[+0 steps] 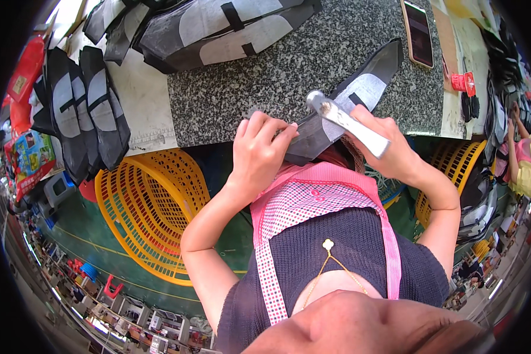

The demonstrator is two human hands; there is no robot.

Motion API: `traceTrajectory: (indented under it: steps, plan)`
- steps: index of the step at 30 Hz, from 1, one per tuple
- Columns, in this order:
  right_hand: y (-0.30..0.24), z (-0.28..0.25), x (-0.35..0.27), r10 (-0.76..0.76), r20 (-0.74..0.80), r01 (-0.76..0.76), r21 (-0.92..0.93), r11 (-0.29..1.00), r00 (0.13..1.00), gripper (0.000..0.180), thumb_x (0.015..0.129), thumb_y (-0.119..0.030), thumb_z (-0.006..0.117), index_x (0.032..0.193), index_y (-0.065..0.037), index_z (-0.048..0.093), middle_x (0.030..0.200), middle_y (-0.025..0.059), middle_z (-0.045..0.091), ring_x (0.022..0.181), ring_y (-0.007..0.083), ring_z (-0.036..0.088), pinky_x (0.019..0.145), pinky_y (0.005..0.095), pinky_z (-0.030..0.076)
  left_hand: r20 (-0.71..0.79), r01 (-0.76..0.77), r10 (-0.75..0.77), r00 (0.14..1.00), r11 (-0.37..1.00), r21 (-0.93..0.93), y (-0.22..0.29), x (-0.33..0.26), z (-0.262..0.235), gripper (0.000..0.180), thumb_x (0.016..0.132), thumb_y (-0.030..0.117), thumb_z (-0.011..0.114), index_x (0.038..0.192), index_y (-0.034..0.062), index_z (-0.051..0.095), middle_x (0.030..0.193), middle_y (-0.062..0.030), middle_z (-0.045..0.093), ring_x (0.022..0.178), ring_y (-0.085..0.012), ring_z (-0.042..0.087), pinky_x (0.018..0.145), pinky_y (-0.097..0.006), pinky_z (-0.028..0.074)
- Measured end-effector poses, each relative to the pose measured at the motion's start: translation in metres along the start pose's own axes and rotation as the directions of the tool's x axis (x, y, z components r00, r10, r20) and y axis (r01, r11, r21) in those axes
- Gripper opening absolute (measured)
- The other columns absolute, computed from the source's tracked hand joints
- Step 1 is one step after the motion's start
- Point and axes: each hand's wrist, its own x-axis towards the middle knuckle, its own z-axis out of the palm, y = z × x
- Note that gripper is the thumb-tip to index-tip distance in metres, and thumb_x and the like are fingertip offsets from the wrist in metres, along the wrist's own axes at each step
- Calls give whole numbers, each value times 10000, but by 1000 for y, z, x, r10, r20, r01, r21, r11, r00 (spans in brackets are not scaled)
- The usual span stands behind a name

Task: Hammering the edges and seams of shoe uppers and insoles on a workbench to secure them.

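A long black and grey piece, like a shoe upper (369, 85), lies slantwise over the near edge of the speckled stone slab (242, 91), a pale patch and a short black strip on it. My left hand (257, 152) is closed at its near left end, thumb and forefinger pinching the edge. In my right hand (388, 144) is a hammer (351, 123), fingers wrapped round its mostly hidden handle. The silver hammer head sits above the piece, its round face to the upper left. Whether it touches the piece I cannot tell.
Stacked similar pieces (230, 29) lie at the back of the slab; several more (88, 109) hang over the left table edge. A phone (418, 34) and a small red object (463, 84) lie right. Yellow baskets (109, 200) stand below. Another person (522, 156) is far right.
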Motion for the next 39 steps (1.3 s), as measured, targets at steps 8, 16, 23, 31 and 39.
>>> traceTrajectory:
  steps: [8,16,23,31,39]
  plan:
    - [9,11,3,9,109,-4,-45,999,994,256,856,7,585,1089,-25,485,773,225,647,750,474,640,638,550,501,-134,225,-233,963,972,-70,5,-8,5,114,750,202,836,791,134,754,773,36,655,792,-179,563,700,-354,391]
    - [-1,10,11,0,136,22,-159,987,991,260,871,-17,583,1115,-26,494,778,231,650,765,466,650,643,531,508,-114,126,-128,985,992,-24,9,-9,6,83,800,133,771,816,92,700,806,12,633,811,-207,548,708,-361,416]
    - [-5,7,17,44,231,2,-197,980,972,259,888,-34,589,1122,-37,478,800,221,665,769,451,659,662,531,526,-76,118,-116,990,993,21,13,-12,8,135,767,119,797,881,90,728,841,13,648,825,-210,562,707,-358,427]
    - [1,13,16,-9,213,48,-183,982,977,188,948,-136,584,1038,-33,456,738,233,640,754,463,646,645,558,491,-68,3,15,998,969,247,22,-18,14,91,826,160,721,841,82,676,832,-1,591,819,-195,550,705,-368,417]
    - [-3,12,22,-153,85,155,-23,988,985,202,928,-144,590,1057,-31,484,778,238,648,772,466,646,658,555,497,-6,-142,148,989,957,253,45,-26,51,357,923,274,624,1140,-3,681,1181,-122,656,1138,-216,615,945,-326,502]
